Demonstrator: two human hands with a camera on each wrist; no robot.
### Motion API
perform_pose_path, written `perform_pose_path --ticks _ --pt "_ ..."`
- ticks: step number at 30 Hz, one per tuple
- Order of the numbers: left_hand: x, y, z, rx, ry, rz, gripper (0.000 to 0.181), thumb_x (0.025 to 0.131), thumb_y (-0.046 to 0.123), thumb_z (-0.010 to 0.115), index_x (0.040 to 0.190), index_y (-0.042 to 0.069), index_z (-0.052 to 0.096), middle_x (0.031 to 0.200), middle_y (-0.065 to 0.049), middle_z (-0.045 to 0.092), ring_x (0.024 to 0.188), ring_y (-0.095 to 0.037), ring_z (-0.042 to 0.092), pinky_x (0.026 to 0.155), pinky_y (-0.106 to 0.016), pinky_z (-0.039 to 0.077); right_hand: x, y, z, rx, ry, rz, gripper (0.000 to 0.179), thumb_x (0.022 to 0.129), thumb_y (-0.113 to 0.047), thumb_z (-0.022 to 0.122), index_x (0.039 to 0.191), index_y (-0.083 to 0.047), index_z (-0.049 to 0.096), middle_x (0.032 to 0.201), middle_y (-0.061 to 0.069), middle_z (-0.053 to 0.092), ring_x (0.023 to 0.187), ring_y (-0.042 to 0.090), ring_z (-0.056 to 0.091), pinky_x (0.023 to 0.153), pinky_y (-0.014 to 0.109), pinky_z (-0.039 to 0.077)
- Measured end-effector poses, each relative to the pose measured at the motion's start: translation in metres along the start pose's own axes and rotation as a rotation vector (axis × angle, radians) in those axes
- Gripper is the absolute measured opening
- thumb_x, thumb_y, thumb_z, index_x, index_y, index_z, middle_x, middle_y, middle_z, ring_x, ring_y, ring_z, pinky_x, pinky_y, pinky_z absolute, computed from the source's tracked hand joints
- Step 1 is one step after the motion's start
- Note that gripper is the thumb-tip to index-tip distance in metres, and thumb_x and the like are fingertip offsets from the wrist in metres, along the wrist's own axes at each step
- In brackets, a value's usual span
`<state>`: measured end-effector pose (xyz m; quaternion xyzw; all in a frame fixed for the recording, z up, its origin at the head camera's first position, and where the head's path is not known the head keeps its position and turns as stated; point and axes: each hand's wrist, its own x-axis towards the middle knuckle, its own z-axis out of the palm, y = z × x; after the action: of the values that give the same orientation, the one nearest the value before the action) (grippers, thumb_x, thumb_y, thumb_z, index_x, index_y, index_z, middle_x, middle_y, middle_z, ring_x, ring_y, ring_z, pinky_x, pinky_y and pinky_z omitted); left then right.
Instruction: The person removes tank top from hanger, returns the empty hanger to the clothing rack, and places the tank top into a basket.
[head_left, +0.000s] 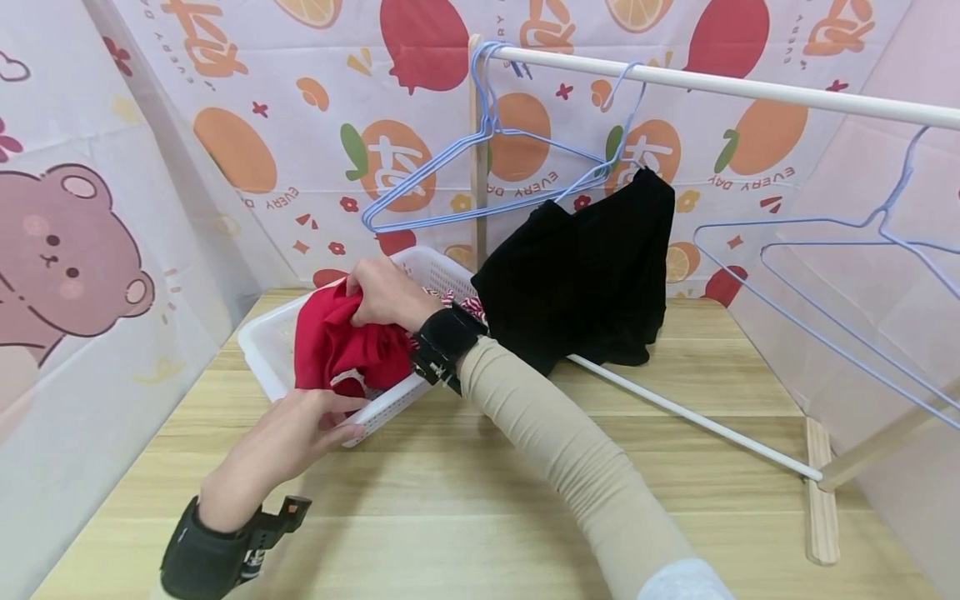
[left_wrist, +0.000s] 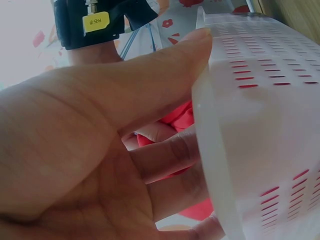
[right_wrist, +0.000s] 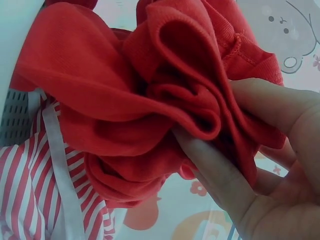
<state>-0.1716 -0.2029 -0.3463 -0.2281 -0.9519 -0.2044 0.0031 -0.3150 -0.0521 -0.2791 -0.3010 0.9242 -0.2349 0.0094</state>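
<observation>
A white plastic basket (head_left: 270, 342) stands on the table with a bunched red garment (head_left: 330, 333) in it. My right hand (head_left: 386, 292) pinches a fold of the red cloth, thumb on one side and fingers on the other in the right wrist view. Across the near rim of the basket lies my left hand (head_left: 300, 429): its thumb (left_wrist: 185, 55) is outside the wall and its fingers reach inside. Beside the red garment in the basket, a red-and-white striped cloth (right_wrist: 25, 185) shows, partly covered.
Behind and to the right, a black garment (head_left: 585, 267) hangs on a blue wire hanger (head_left: 435, 167) from a white rail (head_left: 712, 83). More blue hangers (head_left: 810, 221) hang at the right. A low white bar (head_left: 697, 421) and a wooden foot (head_left: 822, 500) stand on the table.
</observation>
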Motion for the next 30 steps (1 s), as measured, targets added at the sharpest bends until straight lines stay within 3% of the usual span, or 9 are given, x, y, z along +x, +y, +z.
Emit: perform_pose_path --ticks 8,22,30 --pt "-0.0003 0.0005 -0.0007 0.006 -0.003 -0.004 0.033 0.083 0.019 0.086 0.115 0.010 0.079 0.077 0.007 0.068 0.070 -0.007 0.057 0.060 -0.025 0.045 0.0015 0.0012 0.0022 -0.001 -0.024 0.006 0.022 0.088 -0.017 0.082 0.108 -0.011 0.081 0.101 0.003 0.075 0.097 0.013 0.060 0.076 0.017 0.055" --pt "0.0002 0.0004 -0.0007 0.009 -0.001 0.000 0.032 0.083 0.020 0.086 0.114 0.011 0.079 0.075 0.009 0.067 0.071 -0.007 0.057 0.061 -0.025 0.045 0.0047 -0.0001 0.0072 0.004 -0.079 0.077 0.027 0.087 -0.018 0.083 0.113 -0.013 0.079 0.108 0.002 0.073 0.099 0.012 0.059 0.078 0.018 0.057" --pt "-0.0001 0.0008 -0.0007 0.008 0.007 0.000 0.031 0.084 0.019 0.085 0.114 0.012 0.080 0.072 0.009 0.064 0.070 -0.007 0.055 0.060 -0.024 0.044 0.0044 0.0002 0.0095 0.012 -0.101 0.085 0.027 0.088 -0.018 0.082 0.114 -0.013 0.078 0.106 0.002 0.072 0.094 0.013 0.061 0.072 0.017 0.056"
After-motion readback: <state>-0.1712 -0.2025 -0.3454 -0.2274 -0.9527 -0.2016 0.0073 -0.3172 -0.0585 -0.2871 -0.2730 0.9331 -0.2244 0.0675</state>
